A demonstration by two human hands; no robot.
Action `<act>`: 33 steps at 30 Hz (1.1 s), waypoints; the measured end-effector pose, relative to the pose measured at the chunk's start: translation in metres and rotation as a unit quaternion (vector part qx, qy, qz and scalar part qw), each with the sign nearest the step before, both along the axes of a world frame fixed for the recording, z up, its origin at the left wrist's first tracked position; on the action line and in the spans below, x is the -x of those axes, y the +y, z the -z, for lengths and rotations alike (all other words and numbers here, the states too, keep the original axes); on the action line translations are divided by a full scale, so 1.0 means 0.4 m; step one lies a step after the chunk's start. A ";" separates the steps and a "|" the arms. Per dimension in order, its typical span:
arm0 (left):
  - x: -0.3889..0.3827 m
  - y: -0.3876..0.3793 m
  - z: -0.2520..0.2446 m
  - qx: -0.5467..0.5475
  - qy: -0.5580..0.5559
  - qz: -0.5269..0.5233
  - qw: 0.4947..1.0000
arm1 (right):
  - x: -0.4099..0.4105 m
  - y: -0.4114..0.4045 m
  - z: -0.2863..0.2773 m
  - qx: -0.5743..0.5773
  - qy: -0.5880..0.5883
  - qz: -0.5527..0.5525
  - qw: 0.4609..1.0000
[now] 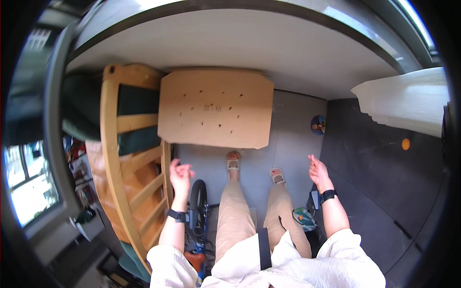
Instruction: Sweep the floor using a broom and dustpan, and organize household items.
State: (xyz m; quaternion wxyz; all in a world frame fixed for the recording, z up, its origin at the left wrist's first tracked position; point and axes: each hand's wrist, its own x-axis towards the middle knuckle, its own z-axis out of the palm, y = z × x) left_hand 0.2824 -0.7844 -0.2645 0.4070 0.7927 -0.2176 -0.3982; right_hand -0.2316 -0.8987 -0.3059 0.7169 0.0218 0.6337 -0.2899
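Observation:
My left hand (181,173) hangs in the air beside a wooden slatted frame (111,151), its fingers loosely bent and holding nothing. On the other side, my right hand (318,172) is raised near a dark panel surface (360,144). Its fingers curl in, with nothing visible in them. Ahead of my feet is a brown cardboard sheet (216,135) with cut corners, several small holes and some printed writing. Neither hand touches the cardboard. Each wrist wears a black band.
A small bicycle with a black wheel (198,205) and an orange-brown saddle (195,260) stands by my left leg. Near my right leg sits a patterned bag (304,219). A round blue picture (318,125) and an orange disc-like thing (406,144) are at right, below a white cover (407,97).

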 end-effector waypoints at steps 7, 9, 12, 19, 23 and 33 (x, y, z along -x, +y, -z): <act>0.430 0.365 -0.393 -0.099 0.108 -0.025 0.989 | -0.069 0.005 -0.275 -0.036 -0.120 -0.137 0.983; 0.543 0.505 -0.407 0.032 -0.106 0.013 0.994 | -0.117 0.013 -0.343 -0.034 -0.093 -0.215 0.972; 0.674 0.601 -0.527 -0.044 0.096 -0.280 0.954 | -0.124 0.005 -0.352 -0.026 -0.122 -0.309 0.943; 0.875 1.005 -0.587 -0.082 0.082 -0.475 0.872 | -0.417 0.127 -0.363 -0.099 -0.143 -0.416 0.892; 0.993 1.143 -0.662 -0.096 -0.169 -0.594 0.781 | -0.620 0.288 -0.383 -0.082 -0.141 -0.507 0.846; 0.952 1.325 -1.113 -0.094 -0.482 -0.678 0.547 | -0.893 0.703 -0.322 -0.099 -0.038 -0.634 0.766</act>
